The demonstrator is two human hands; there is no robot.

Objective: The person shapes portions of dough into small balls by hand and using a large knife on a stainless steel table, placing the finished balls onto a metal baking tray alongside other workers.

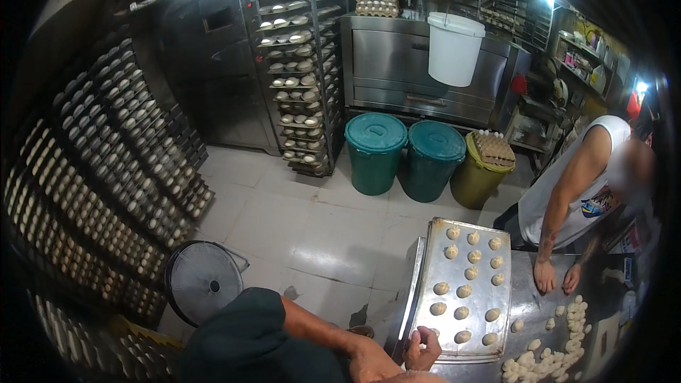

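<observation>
At the lower edge, my left hand (374, 363) shows mostly its back; its fingers are hidden. Just right of it, my right hand (423, 349) is raised over the near left corner of a metal baking tray (481, 294), its fingers curled in a pinch. Whatever they hold, if anything, cannot be made out. Several gathered dough pieces (472, 273) stand on the tray in loose rows. Right of the tray, many small dough lumps (546, 365) lie on the metal worktable (525, 280) in a pile and a curving line.
Across the table a person (578, 177) has both hands on the surface near the lumps. Racks of filled trays (120, 149) line the left, and another rack (301, 78) stands behind. Green lidded bins (376, 159), a yellow bin (472, 181) and a round black lid-like object (204, 282) stand around the floor.
</observation>
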